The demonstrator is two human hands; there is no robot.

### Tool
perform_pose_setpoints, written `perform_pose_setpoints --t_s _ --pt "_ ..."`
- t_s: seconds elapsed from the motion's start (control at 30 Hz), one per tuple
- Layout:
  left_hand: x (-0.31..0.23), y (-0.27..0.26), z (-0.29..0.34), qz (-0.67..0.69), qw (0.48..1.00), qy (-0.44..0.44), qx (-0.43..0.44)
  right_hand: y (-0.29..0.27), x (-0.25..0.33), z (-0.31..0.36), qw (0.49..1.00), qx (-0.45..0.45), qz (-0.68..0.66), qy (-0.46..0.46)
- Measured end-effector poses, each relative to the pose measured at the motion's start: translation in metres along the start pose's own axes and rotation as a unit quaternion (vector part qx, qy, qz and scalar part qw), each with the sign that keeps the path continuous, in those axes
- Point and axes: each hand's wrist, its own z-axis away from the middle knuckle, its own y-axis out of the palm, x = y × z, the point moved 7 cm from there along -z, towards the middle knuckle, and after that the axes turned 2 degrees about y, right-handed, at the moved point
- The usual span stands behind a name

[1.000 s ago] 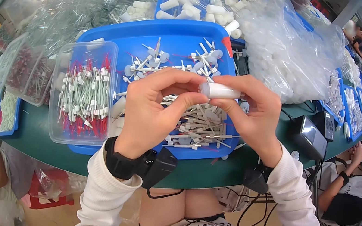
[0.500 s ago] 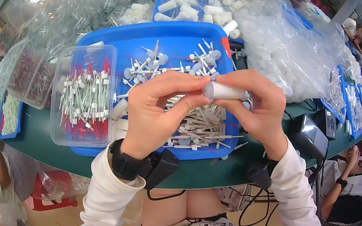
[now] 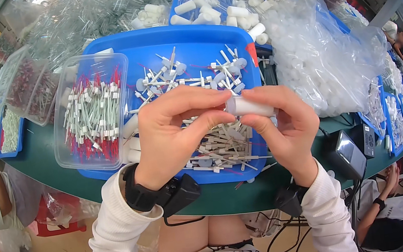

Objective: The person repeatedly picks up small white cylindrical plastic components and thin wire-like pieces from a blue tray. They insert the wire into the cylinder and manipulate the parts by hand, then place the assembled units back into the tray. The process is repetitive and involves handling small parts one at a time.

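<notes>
White cylinder (image 3: 255,107), mid-frame over the blue tray (image 3: 167,35)! Right hand (image 3: 292,130) pinches its body, left hand (image 3: 174,132) its translucent end; apparently a fitting step, next calling for steady alignment.

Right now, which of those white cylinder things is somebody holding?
The white cylinder raised over the big blue tray, in the right grip, one end at the left grip. The other white cylinders in view are resting.

right hand (image 3: 289,124) | thumb now farther from thumb of left hand (image 3: 166,127)
</notes>
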Motion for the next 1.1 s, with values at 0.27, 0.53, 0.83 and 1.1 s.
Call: perform_pose_setpoints --t_s 0.27,0.53,0.83,1.1 --pt "-0.004 0.000 -0.003 0.025 0.999 -0.015 -0.015 0.001 0.002 0.007 0.999 -0.034 0.002 0.010" --pt "-0.011 0.002 -0.002 -0.078 0.996 0.049 -0.006 0.001 0.001 0.006 0.999 -0.030 -0.025 0.005" --pt "-0.014 0.004 0.000 -0.077 0.994 0.075 0.036 0.001 0.006 0.003 0.999 0.008 0.003 -0.034" --pt "0.004 0.002 -0.004 0.118 0.992 -0.035 0.008 0.000 0.006 0.000 0.999 0.007 -0.024 -0.044"
